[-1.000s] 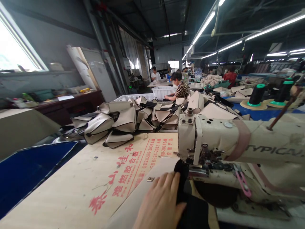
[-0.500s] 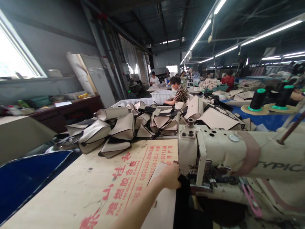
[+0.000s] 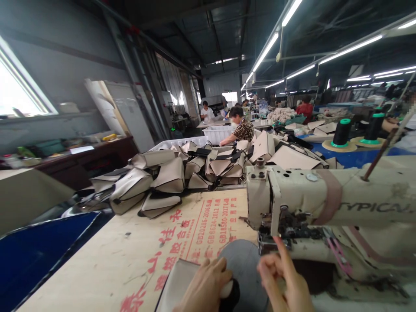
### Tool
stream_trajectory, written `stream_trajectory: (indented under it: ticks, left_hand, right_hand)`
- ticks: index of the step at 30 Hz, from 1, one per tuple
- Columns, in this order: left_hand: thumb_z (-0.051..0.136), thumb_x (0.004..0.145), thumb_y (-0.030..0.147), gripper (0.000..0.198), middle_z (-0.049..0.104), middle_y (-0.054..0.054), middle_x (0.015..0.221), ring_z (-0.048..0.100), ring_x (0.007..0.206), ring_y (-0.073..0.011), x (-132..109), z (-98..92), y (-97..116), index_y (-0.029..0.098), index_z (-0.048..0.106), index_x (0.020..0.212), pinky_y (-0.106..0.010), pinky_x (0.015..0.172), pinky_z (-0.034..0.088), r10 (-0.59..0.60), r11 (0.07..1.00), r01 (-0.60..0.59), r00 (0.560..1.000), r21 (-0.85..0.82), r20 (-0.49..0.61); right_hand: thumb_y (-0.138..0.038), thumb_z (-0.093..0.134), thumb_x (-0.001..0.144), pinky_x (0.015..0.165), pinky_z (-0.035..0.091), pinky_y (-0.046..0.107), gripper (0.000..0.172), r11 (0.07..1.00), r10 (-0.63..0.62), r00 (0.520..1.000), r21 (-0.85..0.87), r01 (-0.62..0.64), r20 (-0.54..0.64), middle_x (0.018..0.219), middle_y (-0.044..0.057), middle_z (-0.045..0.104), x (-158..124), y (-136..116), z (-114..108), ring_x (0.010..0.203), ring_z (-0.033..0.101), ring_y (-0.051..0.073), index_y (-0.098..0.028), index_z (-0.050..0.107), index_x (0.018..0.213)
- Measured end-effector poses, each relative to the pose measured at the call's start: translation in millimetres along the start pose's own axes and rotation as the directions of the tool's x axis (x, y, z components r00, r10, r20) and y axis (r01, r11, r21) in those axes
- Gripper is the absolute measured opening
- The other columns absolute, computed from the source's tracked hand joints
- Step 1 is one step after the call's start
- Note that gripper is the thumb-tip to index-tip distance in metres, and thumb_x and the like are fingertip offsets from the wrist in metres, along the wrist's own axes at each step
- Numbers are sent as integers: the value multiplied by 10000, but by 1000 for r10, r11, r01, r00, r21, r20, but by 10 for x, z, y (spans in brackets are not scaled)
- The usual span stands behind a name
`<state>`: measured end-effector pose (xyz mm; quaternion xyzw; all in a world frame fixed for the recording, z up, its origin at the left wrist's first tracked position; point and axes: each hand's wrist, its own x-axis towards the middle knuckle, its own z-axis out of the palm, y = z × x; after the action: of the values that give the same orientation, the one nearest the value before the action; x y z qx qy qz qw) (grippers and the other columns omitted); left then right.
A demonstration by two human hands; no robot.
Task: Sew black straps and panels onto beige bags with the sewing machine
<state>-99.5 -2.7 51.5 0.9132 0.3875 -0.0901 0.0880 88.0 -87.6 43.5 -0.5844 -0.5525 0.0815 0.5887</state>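
Note:
My left hand (image 3: 206, 279) is closed on a beige bag piece (image 3: 182, 277) at the bottom centre, its fingers bent over a black part. Much of the piece lies under the hand or out of frame. My right hand (image 3: 286, 279) is just below the sewing machine's (image 3: 292, 195) working end, index finger stretched up towards it and the other fingers partly curled. Nothing shows in this hand. A round grey plate (image 3: 242, 264) lies between my hands, in front of the machine.
Beige bags with black edging (image 3: 169, 173) are heaped beyond the plywood board (image 3: 107, 268) with red print. Black thread cones (image 3: 342, 132) stand at the right. A blue bin (image 3: 48, 251) is at the left. A co-worker (image 3: 242, 125) sits behind the heap near white crates (image 3: 221, 132).
My left hand has drawn back from the machine towards me with the beige piece, uncovering the round plate. My right hand has come into view. The view has shifted slightly.

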Motion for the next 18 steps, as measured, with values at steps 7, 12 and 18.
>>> stream_trajectory:
  ticks: [7,12,18]
  left_hand:
    - [618,700,391,230,627,-28,929,566,878,-239,264,-1,-103,231,600,864,-350,782,413,-102,995,101,995,-23,-14]
    - [605,720,408,232,669,-39,901,600,860,-251,303,-32,-180,215,625,846,-317,729,425,-103,994,104,994,-25,17]
    - [588,713,292,123,656,-3,900,590,832,-214,-571,-101,-136,241,610,824,-287,704,409,-207,975,213,975,-69,79]
  right_hand:
    - [-297,437,928,573,481,205,219,998,-47,993,24,49,-108,715,27,628,193,47,431,590,615,135,-158,463,1095]
    - [-210,481,903,609,483,223,164,847,-466,873,-215,487,142,774,40,651,146,403,-124,613,620,136,-161,530,1050]
    - [-179,298,933,555,484,141,304,659,-598,742,-340,671,304,1022,80,648,-49,231,-78,680,653,105,-142,518,1140]
